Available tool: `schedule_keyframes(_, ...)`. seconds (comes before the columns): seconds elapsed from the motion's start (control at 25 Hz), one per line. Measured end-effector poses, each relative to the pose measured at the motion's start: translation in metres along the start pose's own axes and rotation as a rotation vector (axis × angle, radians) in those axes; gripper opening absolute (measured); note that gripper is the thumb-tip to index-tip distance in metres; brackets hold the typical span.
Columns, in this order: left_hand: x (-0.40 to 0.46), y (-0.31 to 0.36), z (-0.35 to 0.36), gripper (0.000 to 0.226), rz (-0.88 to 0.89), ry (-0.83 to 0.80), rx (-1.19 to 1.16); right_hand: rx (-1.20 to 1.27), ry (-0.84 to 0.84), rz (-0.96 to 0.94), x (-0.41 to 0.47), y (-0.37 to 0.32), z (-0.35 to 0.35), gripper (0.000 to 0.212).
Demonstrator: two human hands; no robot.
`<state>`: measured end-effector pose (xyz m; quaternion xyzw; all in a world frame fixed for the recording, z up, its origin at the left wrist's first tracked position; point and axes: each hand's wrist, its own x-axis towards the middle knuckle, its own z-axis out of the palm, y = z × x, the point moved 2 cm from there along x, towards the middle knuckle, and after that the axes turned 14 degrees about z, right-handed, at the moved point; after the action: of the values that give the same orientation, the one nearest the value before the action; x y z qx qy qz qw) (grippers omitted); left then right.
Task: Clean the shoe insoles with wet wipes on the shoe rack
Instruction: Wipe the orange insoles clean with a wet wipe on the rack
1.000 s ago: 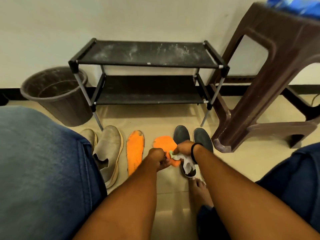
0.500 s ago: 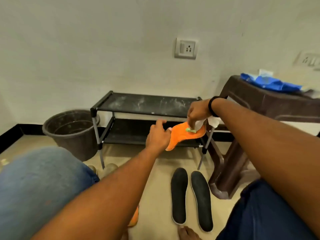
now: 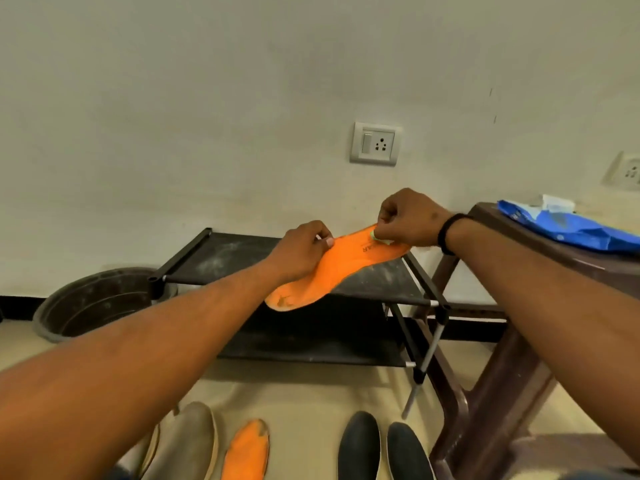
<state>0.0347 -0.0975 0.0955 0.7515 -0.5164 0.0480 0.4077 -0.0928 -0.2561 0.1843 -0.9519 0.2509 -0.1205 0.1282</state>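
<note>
- Both hands hold one orange insole over the rack's top shelf, toward its front right corner; I cannot tell whether the insole touches the shelf.
- The left hand pinches the insole's edge near its middle.
- The right hand is curled round a small pale wipe and presses it on the insole's far end.
- Progress, as a judgement: this insole is being wiped at one end. Its near end looks scuffed and pale, so most of its length seems left to do.
- A second orange insole lies on the floor in front of the rack, worn at the tip, and apparently waits its turn.
- Two black insoles lie just right of it on the floor; whether they are clean cannot be told.
- Nothing rests finished on either shelf, so the task looks early.
- A blue wipe pack lies on the stool at the rack's right side.
- Writing: dark letters are printed on the insole beside the right hand, upside down from here and too small to read. The pack shows no legible print.
</note>
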Motion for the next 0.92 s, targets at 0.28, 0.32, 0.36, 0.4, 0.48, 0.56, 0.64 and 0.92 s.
schedule_keyframes(0.28, 0.053, -0.083, 0.023, 0.02, -0.035, -0.173, 0.2, 0.145, 0.109, 0.139, 0.075, 0.062, 0.08, 0.012)
schedule_keyframes(0.32, 0.057, -0.095, 0.028, 0.019, -0.044, -0.208, 0.2, 0.138, 0.083, 0.141, 0.081, 0.067, 0.095, 0.01)
schedule_keyframes(0.36, 0.059, -0.105, 0.03, 0.019, -0.057, -0.244, 0.199, 0.135, 0.062, 0.133, 0.085, 0.071, 0.11, 0.008)
schedule_keyframes(0.4, 0.06, -0.115, 0.031, 0.019, -0.07, -0.272, 0.204, 0.124, 0.049, 0.112, 0.088, 0.073, 0.122, 0.006)
schedule_keyframes(0.48, 0.062, -0.128, 0.032, 0.022, -0.062, -0.277, 0.217, 0.068, 0.035, 0.067, 0.094, 0.074, 0.139, 0.006)
schedule_keyframes(0.56, 0.06, -0.132, 0.029, 0.028, -0.002, -0.23, 0.214, -0.019, 0.035, 0.025, 0.101, 0.071, 0.149, 0.011)
schedule_keyframes(0.64, 0.053, -0.127, 0.03, 0.031, 0.056, -0.253, 0.179, -0.041, 0.037, -0.001, 0.109, 0.067, 0.155, 0.017)
schedule_keyframes(0.92, 0.035, -0.134, 0.047, 0.034, 0.034, -0.315, 0.286, 0.023, -0.032, -0.007, 0.101, 0.054, 0.183, 0.015)
